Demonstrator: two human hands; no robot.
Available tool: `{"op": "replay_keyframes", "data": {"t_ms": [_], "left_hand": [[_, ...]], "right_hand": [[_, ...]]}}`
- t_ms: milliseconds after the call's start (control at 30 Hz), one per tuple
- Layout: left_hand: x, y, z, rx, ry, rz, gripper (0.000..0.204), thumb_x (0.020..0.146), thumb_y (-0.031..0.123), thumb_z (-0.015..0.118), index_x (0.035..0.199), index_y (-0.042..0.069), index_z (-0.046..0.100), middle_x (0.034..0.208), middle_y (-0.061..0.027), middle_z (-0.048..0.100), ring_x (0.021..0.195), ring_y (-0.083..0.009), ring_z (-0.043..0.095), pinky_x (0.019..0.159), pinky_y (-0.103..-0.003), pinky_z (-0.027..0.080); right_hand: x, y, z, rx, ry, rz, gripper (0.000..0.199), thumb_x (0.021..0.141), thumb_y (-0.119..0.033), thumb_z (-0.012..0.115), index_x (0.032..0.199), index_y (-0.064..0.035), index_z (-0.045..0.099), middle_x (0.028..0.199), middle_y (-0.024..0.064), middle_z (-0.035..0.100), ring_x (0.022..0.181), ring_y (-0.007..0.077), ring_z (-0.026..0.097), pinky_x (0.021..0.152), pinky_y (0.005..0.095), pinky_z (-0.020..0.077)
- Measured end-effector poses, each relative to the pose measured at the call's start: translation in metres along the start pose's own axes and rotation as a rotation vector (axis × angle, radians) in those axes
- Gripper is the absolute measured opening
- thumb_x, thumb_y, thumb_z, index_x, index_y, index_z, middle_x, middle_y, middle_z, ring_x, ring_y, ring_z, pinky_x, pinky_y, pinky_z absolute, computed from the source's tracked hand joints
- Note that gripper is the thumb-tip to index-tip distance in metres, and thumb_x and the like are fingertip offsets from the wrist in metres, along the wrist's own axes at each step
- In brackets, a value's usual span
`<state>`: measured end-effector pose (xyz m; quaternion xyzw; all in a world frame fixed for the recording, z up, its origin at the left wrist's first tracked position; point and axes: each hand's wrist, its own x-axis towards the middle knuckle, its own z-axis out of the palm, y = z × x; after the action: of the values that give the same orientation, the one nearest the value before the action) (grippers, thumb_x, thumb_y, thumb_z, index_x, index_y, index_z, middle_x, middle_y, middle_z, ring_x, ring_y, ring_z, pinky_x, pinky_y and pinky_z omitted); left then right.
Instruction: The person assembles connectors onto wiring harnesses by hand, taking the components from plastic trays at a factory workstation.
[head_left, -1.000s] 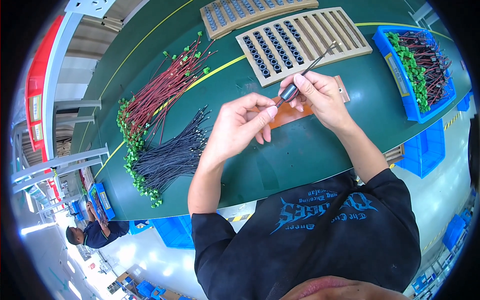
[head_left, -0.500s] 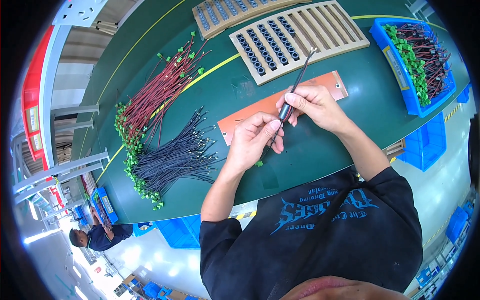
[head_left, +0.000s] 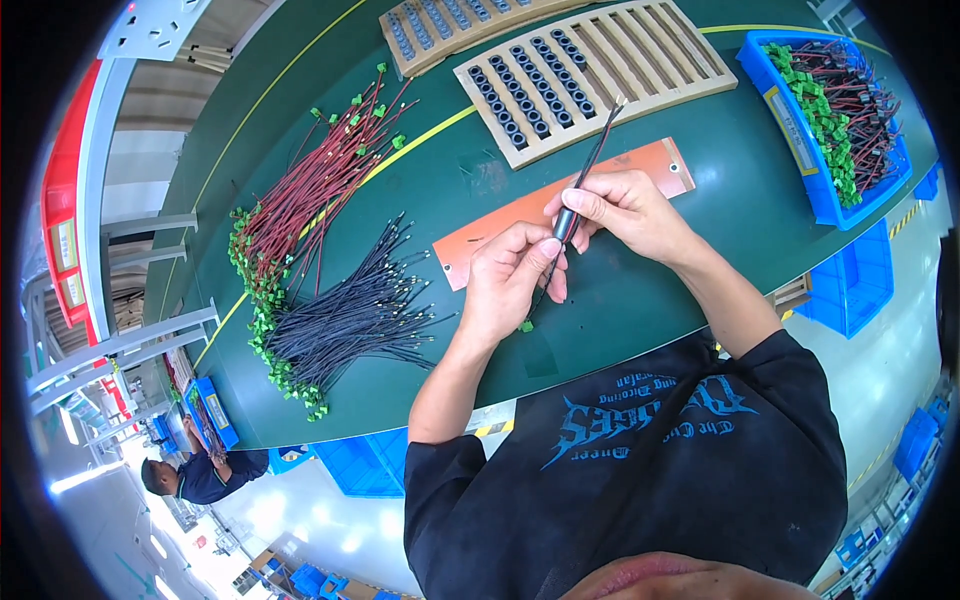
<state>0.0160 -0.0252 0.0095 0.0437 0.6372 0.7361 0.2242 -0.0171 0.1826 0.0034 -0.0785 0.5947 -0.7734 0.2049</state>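
Over the orange strip [head_left: 635,162], both my hands pinch a wire pair [head_left: 598,150] with a black cylindrical core [head_left: 566,225] around it. My left hand [head_left: 505,275] grips the core's lower end between thumb and fingers. The upper end is pinched by my right hand [head_left: 632,215]. Above the right hand, dark and red wires run up to bare, light tips. Below the left hand the wire ends in a green connector [head_left: 526,326]. How far the wires pass through the core is partly hidden by my fingers.
To the left lie bundles of red wires [head_left: 330,170] and black wires [head_left: 350,310] with green connectors. Beyond my hands stands a slotted wooden tray [head_left: 640,98], partly filled with black cores. A blue bin [head_left: 835,215] of wired pieces is at right. A person [head_left: 210,470] works far left.
The core and wires have tilted slightly in my fingers, and the wire tips have shifted a little to the left. Both hands keep their pinch.
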Motion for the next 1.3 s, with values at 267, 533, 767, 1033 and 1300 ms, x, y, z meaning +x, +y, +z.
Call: {"op": "replay_keyframes", "data": {"t_ms": [267,533,767,1033,1300], "left_hand": [[0.004,-0.009,-0.001,-0.056,-0.019,0.019,0.015,0.102,0.008,0.058,0.114,-0.002,0.057,0.091,-0.0093,0.067,0.073,-0.0138,0.067,0.061,-0.026,0.054],[0.008,-0.011,0.024,0.127,0.119,0.236,0.054,0.103,0.008,0.056,0.151,0.002,0.032,0.111,-0.0123,0.063,0.095,-0.0155,0.062,0.088,-0.029,0.051],[0.003,-0.022,0.026,0.285,0.203,0.154,0.046,0.102,0.009,0.058,0.146,0.000,0.047,0.106,-0.0061,0.063,0.091,-0.0123,0.060,0.081,-0.026,0.051],[0.004,-0.022,0.026,-0.082,0.161,0.053,0.035,0.102,0.011,0.060,0.134,0.001,0.053,0.096,-0.0020,0.058,0.073,-0.0053,0.050,0.062,-0.021,0.043],[0.007,-0.018,0.027,-0.387,0.082,0.038,0.035,0.111,0.033,0.040,0.122,0.002,0.054,0.088,-0.0043,0.056,0.061,-0.0053,0.036,0.055,-0.021,0.032]], "right_hand": [[0.000,-0.002,-0.002,-0.033,0.013,0.026,0.029,0.104,-0.022,0.058,0.108,0.0028,0.072,0.088,0.0056,0.069,0.072,0.0104,0.066,0.065,0.0230,0.0547],[0.000,0.010,0.020,-0.114,0.145,-0.131,0.021,0.102,-0.017,0.061,0.108,0.0017,0.070,0.084,0.0029,0.064,0.066,0.0069,0.060,0.058,0.0224,0.0499],[0.001,0.001,0.018,-0.029,0.225,-0.176,0.016,0.104,-0.014,0.058,0.103,0.0004,0.064,0.081,0.0043,0.065,0.064,0.0074,0.061,0.054,0.0217,0.0489],[0.003,0.009,0.019,-0.023,0.244,-0.199,0.015,0.100,-0.011,0.062,0.092,0.0013,0.062,0.078,0.0065,0.068,0.059,0.0061,0.059,0.049,0.0217,0.0469],[0.006,0.015,0.017,0.009,0.235,-0.196,0.014,0.098,-0.009,0.065,0.091,0.0019,0.060,0.078,0.0071,0.068,0.058,0.0054,0.058,0.049,0.0216,0.0452]]}}
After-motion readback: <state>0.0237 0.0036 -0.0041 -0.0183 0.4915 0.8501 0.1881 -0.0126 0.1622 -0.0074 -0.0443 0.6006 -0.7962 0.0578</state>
